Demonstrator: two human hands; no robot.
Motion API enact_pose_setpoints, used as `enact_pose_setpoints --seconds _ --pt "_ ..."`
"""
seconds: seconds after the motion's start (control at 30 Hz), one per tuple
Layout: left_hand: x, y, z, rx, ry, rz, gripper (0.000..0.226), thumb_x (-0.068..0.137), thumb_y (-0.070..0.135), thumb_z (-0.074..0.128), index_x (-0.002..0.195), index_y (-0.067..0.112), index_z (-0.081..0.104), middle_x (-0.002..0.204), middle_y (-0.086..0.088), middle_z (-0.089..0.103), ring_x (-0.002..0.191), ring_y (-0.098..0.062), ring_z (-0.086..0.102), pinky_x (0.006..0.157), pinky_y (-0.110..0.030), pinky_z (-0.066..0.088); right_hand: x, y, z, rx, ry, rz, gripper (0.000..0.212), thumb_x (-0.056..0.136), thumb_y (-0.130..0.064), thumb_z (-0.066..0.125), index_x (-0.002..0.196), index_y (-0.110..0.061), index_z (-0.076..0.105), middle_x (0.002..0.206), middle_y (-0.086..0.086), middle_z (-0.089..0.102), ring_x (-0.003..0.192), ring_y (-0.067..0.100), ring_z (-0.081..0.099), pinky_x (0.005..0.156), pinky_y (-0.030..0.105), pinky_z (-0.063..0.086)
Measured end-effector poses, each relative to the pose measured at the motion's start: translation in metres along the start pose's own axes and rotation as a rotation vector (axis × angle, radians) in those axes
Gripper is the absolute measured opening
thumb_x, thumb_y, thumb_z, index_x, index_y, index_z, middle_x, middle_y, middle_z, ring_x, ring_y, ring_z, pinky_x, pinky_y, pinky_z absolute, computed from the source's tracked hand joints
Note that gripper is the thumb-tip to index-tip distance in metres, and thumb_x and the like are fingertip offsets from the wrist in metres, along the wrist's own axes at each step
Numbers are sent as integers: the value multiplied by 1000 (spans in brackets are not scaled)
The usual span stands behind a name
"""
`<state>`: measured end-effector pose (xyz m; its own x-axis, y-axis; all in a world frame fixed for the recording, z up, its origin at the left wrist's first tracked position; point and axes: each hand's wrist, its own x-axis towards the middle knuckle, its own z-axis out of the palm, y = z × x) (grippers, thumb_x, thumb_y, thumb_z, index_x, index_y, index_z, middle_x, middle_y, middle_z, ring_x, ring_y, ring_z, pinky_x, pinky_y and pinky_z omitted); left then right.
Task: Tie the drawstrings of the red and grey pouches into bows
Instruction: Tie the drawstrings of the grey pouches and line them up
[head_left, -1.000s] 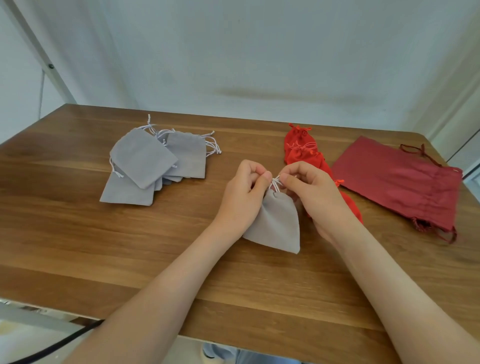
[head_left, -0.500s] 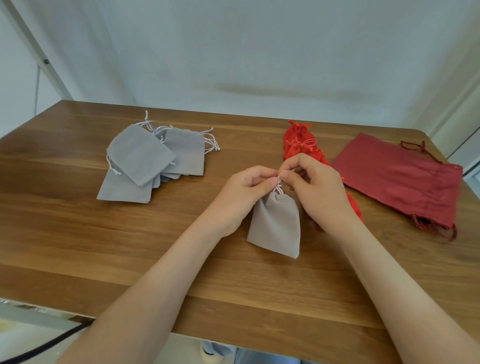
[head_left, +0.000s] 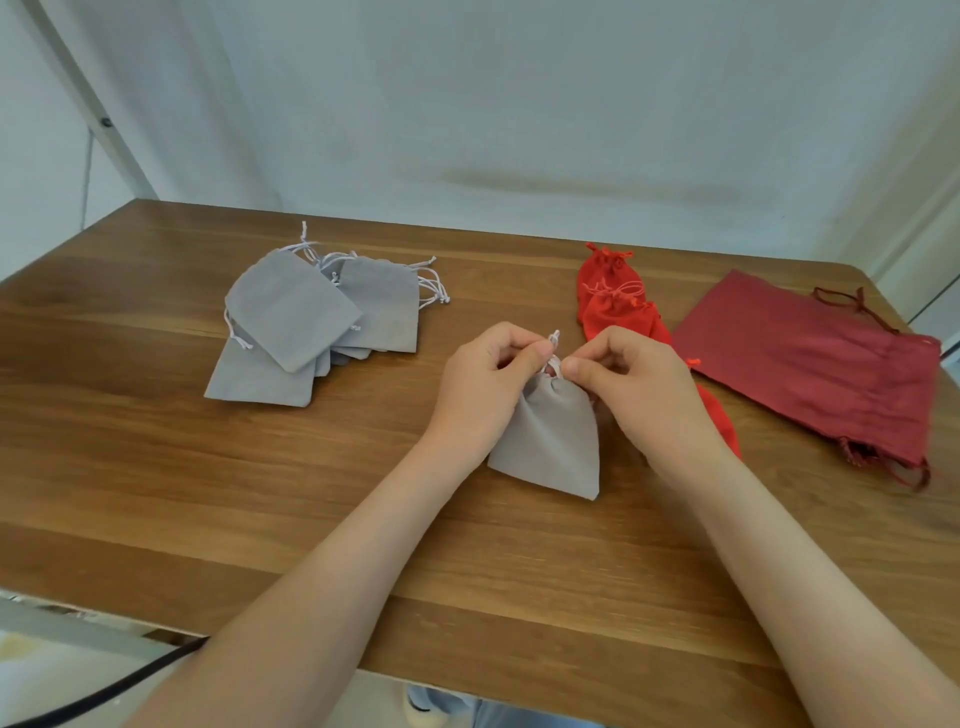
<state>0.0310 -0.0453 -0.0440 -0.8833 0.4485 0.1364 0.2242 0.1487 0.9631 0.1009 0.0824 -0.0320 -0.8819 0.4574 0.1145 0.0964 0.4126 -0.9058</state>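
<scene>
Left grip (head_left: 483, 384) and right grip (head_left: 634, 389) pinch drawstrings (head_left: 555, 340) atop grey pouch (head_left: 550, 441).

extends both bare forearms (head_left: 332, 571) forward from the lower edge, converging toward the centre. pinches the drawstring (head_left: 555, 339) between thumb and index finger of the left hand (head_left: 483, 387), other fingers (head_left: 509, 344) curled inward. also pinches the drawstring with the right hand (head_left: 641, 395), thumb and index tips close beside the left's. holds both backs of hands upward, wrists straight.
</scene>
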Motion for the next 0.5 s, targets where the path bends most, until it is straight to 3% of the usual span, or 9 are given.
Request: enact_pose_setpoints --seconds 0.17,0.37,0.5 --pt "-3 2 0 92 25 97 11 92 26 60 86 22 69 78 13 66 78 2 59 69 -8 41 1 -2 3 70 -104 123 6 86 -14 67 81 -11 68 63 1 62 53 6 54 49 17 44" --pt "-5 4 0 195 27 167 14 92 19 58 87 22 70 80 18 65 81 9 56 70 -3 36 -2 -3 5 -43 -150 112 13 90 -17 61 82 -19 72 71 4 64 64 12 53 64 33 44" --pt "-2 5 -3 177 16 153 15 93 21 57 90 28 70 82 22 65 85 9 57 73 -3 38 -4 -7 2 38 -204 121 16 93 -20 58 86 -17 72 82 13 67 66 9 54 61 24 43"
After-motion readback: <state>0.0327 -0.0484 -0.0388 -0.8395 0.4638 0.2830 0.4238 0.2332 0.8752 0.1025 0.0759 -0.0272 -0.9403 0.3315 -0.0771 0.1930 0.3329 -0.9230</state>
